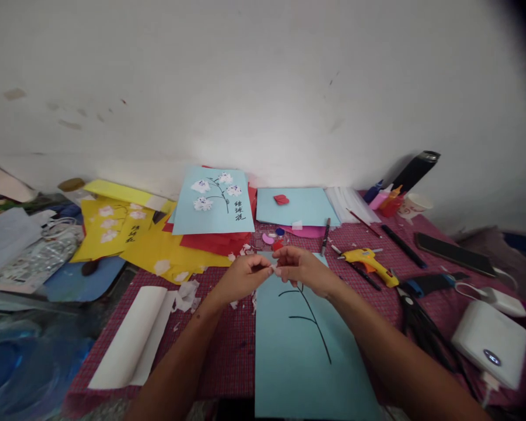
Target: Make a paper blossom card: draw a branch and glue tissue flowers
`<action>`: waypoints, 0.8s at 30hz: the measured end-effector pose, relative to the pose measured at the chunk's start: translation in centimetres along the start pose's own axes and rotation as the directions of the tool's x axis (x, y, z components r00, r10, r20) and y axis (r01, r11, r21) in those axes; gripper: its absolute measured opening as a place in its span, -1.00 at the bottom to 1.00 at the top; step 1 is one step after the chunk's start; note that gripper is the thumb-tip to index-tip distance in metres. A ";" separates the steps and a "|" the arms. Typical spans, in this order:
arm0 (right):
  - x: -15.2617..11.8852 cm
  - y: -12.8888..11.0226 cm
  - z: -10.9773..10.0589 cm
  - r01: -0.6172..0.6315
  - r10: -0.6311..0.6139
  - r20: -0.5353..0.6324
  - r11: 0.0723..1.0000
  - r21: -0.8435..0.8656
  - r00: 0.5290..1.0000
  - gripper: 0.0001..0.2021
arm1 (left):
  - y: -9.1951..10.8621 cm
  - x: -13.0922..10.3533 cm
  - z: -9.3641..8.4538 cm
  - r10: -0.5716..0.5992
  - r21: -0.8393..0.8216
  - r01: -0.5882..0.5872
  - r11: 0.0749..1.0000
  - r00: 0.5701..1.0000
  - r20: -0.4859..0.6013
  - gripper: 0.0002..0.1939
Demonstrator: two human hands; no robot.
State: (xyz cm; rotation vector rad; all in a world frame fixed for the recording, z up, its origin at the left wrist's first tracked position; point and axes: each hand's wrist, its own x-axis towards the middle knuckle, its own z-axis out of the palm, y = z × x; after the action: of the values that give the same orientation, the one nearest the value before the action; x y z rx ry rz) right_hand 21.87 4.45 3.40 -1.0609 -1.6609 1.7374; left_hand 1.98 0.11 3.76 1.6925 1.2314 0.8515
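Note:
My left hand (pixel 246 279) and my right hand (pixel 305 271) meet above the top part of a light blue sheet (pixel 289 374). Their fingertips pinch a small white piece of paper (pixel 274 268), mostly hidden by the fingers. Beneath them, a drawn black branch (pixel 318 327) curves down the sheet. White paper scraps (pixel 187 295) lie left of my hands. Behind them stands a finished-looking picture (pixel 188 216) on light blue paper, with white paper blossoms, a black branch and black handwritten characters.
A rolled white paper (pixel 129 345) lies at the left, near yellow sheets (pixel 142 252). On the right are a black marker (pixel 325 237), a yellow glue gun (pixel 370 263), black scissors (pixel 425 327), a phone (pixel 453 252), a white power bank (pixel 491 345) and a dark flask (pixel 416 169).

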 end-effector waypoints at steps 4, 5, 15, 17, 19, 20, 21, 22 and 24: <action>0.3 0.3 -0.1 -0.005 0.000 -0.029 0.989 -0.147 1.000 -0.82 | -0.7 0.0 0.3 0.028 0.063 -0.029 0.998 0.999 0.027 -0.78; 0.3 0.3 0.0 -0.011 0.004 -0.039 0.984 -0.176 0.999 -0.84 | -0.8 0.0 0.4 0.031 0.073 -0.033 0.997 0.999 0.028 -0.78; 0.3 0.2 -1.0 -0.020 -0.013 -0.194 0.986 -0.166 0.981 -0.80 | -1.1 0.3 0.6 0.008 0.093 -0.003 0.996 0.998 -0.055 -0.78; 0.0 0.4 -2.6 -0.027 -0.028 -0.219 0.969 -0.245 0.975 -0.81 | -1.3 0.4 0.9 0.060 0.171 -0.050 0.984 0.997 -0.054 -0.80; -0.4 0.8 -4.3 -0.041 -0.053 -0.243 0.931 -0.364 0.969 -0.84 | -1.5 0.4 1.3 0.143 0.263 -0.142 0.954 0.990 0.014 -0.81; -0.6 1.2 -5.0 -0.050 -0.070 -0.259 0.901 -0.430 0.963 -0.85 | -1.6 0.3 1.5 0.179 0.299 -0.189 0.935 0.982 0.062 -0.81; -0.7 1.5 -5.6 -0.061 -0.089 -0.273 0.866 -0.496 0.958 -0.86 | -1.6 0.3 1.7 0.205 0.327 -0.229 0.917 0.973 0.106 -0.80; -0.9 1.9 -6.0 -0.072 -0.108 -0.283 0.827 -0.557 0.953 -0.87 | -1.6 0.2 1.8 0.222 0.349 -0.258 0.901 0.965 0.142 -0.79; -1.1 2.4 -6.4 -0.087 -0.142 -0.289 0.751 -0.654 0.947 -0.86 | -1.7 0.1 2.1 0.236 0.384 -0.292 0.876 0.953 0.188 -0.78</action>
State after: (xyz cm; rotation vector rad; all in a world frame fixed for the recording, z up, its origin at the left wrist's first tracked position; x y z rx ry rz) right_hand 28.07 7.03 1.64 -1.5171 -2.0989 0.8539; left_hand 3.24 -0.01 1.34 2.2608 1.1537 0.6472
